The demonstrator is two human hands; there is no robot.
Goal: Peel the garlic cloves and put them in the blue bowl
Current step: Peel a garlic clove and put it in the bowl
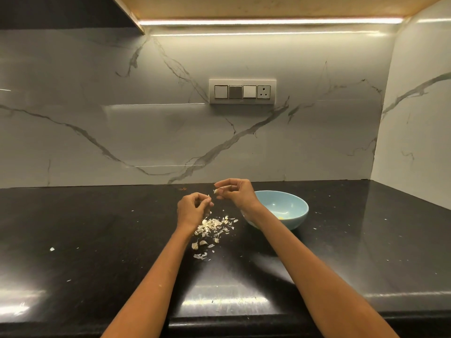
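My right hand is raised above the counter, its fingertips pinching a small garlic clove. My left hand hovers just left of it with curled fingers pinching a thin scrap of peel. The two hands are a little apart. Below them a heap of white garlic peels lies on the black counter, with a couple of loose cloves nearer to me. The blue bowl stands to the right, behind my right wrist, with something small and yellowish at its bottom.
The black stone counter runs wide on both sides, dotted with tiny peel flecks. A marble backsplash with a switch panel stands behind, and a side wall closes off the right.
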